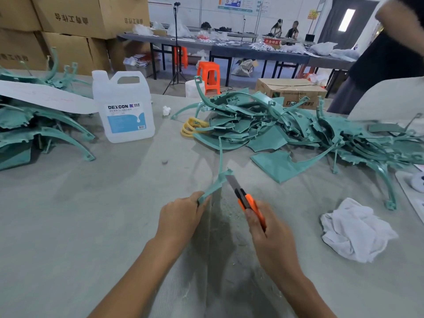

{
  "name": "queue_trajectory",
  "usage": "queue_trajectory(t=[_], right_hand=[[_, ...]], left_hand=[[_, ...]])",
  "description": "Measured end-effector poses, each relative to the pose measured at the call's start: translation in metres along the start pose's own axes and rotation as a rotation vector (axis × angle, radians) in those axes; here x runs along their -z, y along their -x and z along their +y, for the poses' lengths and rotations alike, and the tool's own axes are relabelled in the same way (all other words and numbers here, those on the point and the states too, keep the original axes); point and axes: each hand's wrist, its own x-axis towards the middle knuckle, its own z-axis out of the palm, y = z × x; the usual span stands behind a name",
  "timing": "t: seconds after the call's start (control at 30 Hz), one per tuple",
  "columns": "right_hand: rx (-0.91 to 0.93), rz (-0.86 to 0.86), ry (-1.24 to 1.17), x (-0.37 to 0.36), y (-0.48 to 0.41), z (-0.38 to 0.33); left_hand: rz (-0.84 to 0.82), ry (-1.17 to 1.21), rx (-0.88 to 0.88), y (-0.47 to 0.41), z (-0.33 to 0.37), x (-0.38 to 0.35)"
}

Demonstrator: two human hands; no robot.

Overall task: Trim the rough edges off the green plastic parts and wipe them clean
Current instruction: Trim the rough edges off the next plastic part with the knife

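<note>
A: Jug point(125, 106)?
B: Translucent plastic, seemingly liquid-filled.
A: Hands?
B: Left hand point(181, 216) grips thin curved green part point(214, 187) above tabletop point(91, 226); right hand point(270, 237) grips orange knife point(249, 201), blade at the part's far end. Crumpled white cloth point(353, 230) lies right.

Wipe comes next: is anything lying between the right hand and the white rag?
Nothing visible does. Only bare table lies between the right hand and the white rag to its right. The hand itself grips the orange knife, so that would probably need setting down first.
</note>
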Motion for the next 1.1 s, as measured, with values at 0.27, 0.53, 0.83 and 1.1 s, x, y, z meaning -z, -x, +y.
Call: queue_trajectory(t=[0.27, 0.53, 0.83, 1.1], right_hand=[[-0.003, 0.026, 0.031, -0.006, 0.006, -0.007], [-0.078, 0.022, 0.012, -0.012, -0.005, 0.002], [-0.232, 0.034, -0.618, 0.003, -0.015, -0.014], [-0.14, -0.013, -0.831, 0.02, -0.017, -0.029]], left_hand=[[-0.022, -0.101, 0.028, -0.002, 0.001, -0.003], [0.0, -0.035, 0.043, 0.0, 0.002, -0.002], [-0.02, 0.801, 0.232, 0.024, 0.025, 0.019], [-0.249, 1.405, 0.299, 0.05, 0.052, 0.047]])
